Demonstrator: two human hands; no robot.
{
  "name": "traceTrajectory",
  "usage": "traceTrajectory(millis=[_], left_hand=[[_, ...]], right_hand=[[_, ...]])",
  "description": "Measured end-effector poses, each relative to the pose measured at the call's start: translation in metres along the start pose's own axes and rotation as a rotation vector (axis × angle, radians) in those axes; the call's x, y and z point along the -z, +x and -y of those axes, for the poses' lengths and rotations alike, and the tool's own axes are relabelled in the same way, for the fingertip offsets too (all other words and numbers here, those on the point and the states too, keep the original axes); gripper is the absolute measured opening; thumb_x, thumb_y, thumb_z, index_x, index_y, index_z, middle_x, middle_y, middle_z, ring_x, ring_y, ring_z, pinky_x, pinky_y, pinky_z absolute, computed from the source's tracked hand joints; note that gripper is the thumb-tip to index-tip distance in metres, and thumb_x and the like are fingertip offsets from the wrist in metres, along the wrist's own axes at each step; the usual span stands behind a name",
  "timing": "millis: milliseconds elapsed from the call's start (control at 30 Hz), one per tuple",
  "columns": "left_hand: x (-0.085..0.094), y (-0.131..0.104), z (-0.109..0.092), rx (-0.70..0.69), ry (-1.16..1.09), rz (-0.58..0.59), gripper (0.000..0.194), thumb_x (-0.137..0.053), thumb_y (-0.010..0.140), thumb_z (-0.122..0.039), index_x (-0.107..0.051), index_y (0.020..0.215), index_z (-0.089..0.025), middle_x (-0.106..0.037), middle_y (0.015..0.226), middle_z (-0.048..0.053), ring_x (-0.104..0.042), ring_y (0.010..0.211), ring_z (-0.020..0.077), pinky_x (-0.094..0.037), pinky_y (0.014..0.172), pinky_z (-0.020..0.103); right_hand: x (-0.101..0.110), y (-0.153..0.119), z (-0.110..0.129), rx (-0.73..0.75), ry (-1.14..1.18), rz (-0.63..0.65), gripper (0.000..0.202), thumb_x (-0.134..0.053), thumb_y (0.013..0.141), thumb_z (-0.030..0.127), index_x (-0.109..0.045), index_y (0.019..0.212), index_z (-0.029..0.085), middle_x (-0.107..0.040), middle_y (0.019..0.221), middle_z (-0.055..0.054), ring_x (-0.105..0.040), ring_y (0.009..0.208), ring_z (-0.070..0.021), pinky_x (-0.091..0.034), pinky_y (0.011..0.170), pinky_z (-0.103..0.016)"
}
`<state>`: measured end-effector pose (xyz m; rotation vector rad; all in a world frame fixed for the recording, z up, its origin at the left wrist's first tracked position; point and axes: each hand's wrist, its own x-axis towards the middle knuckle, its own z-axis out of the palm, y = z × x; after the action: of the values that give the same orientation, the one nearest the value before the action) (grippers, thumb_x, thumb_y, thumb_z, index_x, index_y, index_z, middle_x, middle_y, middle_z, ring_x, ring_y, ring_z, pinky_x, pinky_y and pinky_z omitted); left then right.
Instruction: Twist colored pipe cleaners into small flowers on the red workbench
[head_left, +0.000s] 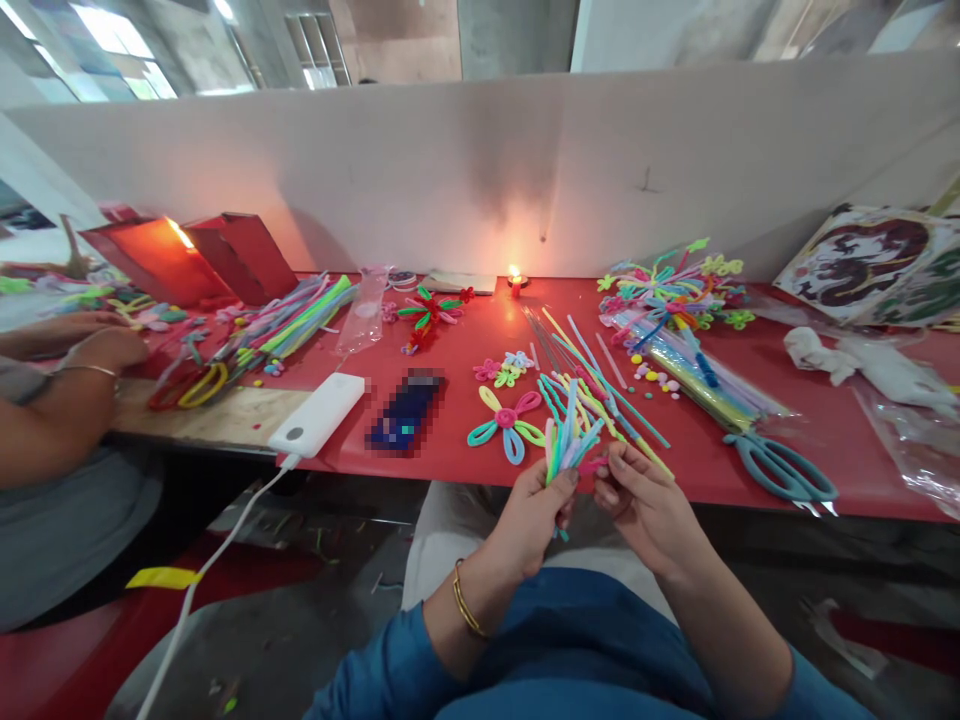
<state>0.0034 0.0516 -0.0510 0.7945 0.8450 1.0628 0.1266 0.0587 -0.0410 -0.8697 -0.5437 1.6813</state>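
Left hand (534, 515) clamping pipe-cleaner bundle (568, 440) right of five-loop flower (507, 419), right hand (646, 502) pinching pink bit (593, 466) farther right. Bundle's looking light, fuzzy, kinda bendy; gripping low probably working best.

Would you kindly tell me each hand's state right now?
Left hand: closed around a pastel pipe-cleaner bundle.
Right hand: closed, pinching a small pink piece.

I wear a blue top (555, 650), its left sleeve (397, 655) and right sleeve (814, 690) both stopping short of the wrists, with pale trousers (442, 535). A slim gold-coloured bracelet (466, 602) circles the wrist of my left hand (541, 510); my right hand (645, 500) is bare.
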Motion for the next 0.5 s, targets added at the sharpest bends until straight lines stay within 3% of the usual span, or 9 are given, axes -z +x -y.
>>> traceTrajectory(millis=[133, 200, 367, 433, 500], left_hand=[[0.000, 0.000, 0.002, 0.008, -0.061, -0.010, 0.027, -0.059, 0.073, -0.040, -0.046, 0.067, -0.017, -0.036, 0.048, -0.008, -0.030, 0.042, 0.0045, -0.024, 0.043, 0.019], [0.001, -0.001, 0.002, 0.030, -0.087, 0.031, 0.030, -0.060, 0.073, -0.041, -0.045, 0.065, -0.017, -0.035, 0.048, -0.008, -0.030, 0.042, 0.0043, -0.024, 0.043, 0.019], [0.006, -0.006, 0.004, 0.303, -0.238, 0.350, 0.033, -0.066, 0.068, -0.043, -0.047, 0.068, -0.016, -0.034, 0.044, -0.010, -0.029, 0.037, 0.0034, -0.027, 0.043, 0.020], [0.009, -0.008, 0.006, 0.381, -0.274, 0.469, 0.033, -0.066, 0.068, -0.044, -0.048, 0.069, -0.016, -0.036, 0.044, -0.009, -0.031, 0.036, 0.0038, -0.030, 0.044, 0.021], [0.012, -0.008, 0.008, 0.412, -0.295, 0.525, 0.033, -0.066, 0.068, -0.044, -0.047, 0.068, -0.017, -0.038, 0.044, -0.009, -0.032, 0.036, 0.0039, -0.032, 0.044, 0.022]], right_hand=[[0.004, 0.002, -0.014, 0.103, -0.103, -0.050, 0.019, -0.071, 0.066, 0.033, -0.060, 0.075, 0.020, -0.060, 0.066, 0.002, -0.056, 0.061, -0.0111, -0.046, 0.058, -0.023], [0.008, 0.001, -0.017, 0.083, -0.233, 0.041, 0.023, -0.069, 0.068, 0.035, -0.062, 0.084, 0.020, -0.064, 0.077, -0.001, -0.060, 0.072, -0.0148, -0.048, 0.067, -0.027], [0.023, -0.005, -0.011, -0.171, -0.341, 0.446, 0.047, -0.068, 0.068, 0.040, -0.059, 0.110, 0.020, -0.066, 0.097, -0.010, -0.063, 0.069, -0.0203, -0.051, 0.059, -0.034], [0.027, -0.007, -0.008, -0.187, -0.331, 0.530, 0.052, -0.069, 0.066, 0.042, -0.059, 0.112, 0.021, -0.062, 0.109, -0.012, -0.063, 0.082, -0.0243, -0.051, 0.067, -0.038], [0.027, -0.008, -0.006, -0.162, -0.343, 0.528, 0.048, -0.068, 0.066, 0.043, -0.063, 0.108, 0.020, -0.059, 0.116, -0.013, -0.058, 0.099, -0.0273, -0.048, 0.077, -0.041]])
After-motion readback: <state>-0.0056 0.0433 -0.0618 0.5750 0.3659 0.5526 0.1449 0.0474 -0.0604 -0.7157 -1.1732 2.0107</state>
